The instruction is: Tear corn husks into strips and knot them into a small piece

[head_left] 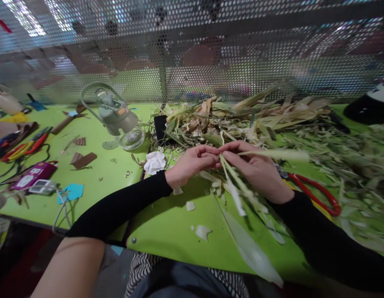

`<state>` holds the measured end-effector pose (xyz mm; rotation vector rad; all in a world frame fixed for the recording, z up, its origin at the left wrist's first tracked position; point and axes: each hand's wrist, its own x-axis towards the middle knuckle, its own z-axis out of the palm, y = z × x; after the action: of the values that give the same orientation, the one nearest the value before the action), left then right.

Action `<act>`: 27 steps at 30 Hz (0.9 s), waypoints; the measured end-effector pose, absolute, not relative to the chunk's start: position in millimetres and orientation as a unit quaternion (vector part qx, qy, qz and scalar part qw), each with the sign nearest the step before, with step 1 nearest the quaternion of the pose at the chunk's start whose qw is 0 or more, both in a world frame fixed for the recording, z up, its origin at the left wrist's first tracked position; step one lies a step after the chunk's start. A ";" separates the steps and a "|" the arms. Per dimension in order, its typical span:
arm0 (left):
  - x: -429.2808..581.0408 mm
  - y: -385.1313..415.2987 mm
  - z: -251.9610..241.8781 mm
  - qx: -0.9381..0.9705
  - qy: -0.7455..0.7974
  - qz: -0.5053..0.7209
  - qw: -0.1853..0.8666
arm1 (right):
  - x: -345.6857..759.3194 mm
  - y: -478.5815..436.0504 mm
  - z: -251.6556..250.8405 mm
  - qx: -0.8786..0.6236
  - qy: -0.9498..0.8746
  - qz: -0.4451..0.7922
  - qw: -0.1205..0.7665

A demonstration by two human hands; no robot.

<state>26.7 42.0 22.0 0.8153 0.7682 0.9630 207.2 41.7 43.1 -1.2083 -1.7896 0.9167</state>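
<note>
Both my hands meet over the green table, their fingertips pinching the bound end of pale green corn husk strips [238, 180]. My left hand [196, 162] is closed on the strips from the left. From the other side my right hand [255, 167] grips them between thumb and fingers, and one long strip sticks out to the right past it. Several strips hang down below the fingers toward the table. A broad loose husk leaf [250, 248] lies beneath, close to the front edge. The exact point where the strips join is partly hidden by my fingers.
Behind my hands is a heap of husks [217, 120] with a dark phone [161, 129] at its left. Red-handled pliers [316, 192] lie by my right wrist. Crumpled tissue [155, 162], a tilted bottle [117, 118] and a purple device [35, 174] are leftward; a perforated screen [133, 62] stands behind.
</note>
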 end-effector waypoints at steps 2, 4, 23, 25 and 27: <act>26.3 42.4 21.1 0.385 0.362 0.440 0.726 | 207.9 43.4 42.9 -0.466 -0.718 0.353 0.378; 26.1 41.9 20.7 0.400 0.373 0.442 0.711 | 208.7 45.4 42.5 -0.460 -0.734 0.337 0.368; 30.6 35.7 16.6 0.454 0.376 0.429 0.685 | 204.3 46.6 35.8 -0.472 -0.637 0.464 0.394; 29.6 33.7 15.9 0.485 0.368 0.442 0.659 | 205.3 46.5 33.5 -0.470 -0.625 0.479 0.400; 28.3 30.7 15.0 0.536 0.356 0.452 0.617 | 205.8 46.2 31.4 -0.479 -0.607 0.485 0.408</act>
<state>28.3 30.7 15.0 1.2349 0.8190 1.0411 205.8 46.2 31.4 -1.2066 -1.5311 1.2227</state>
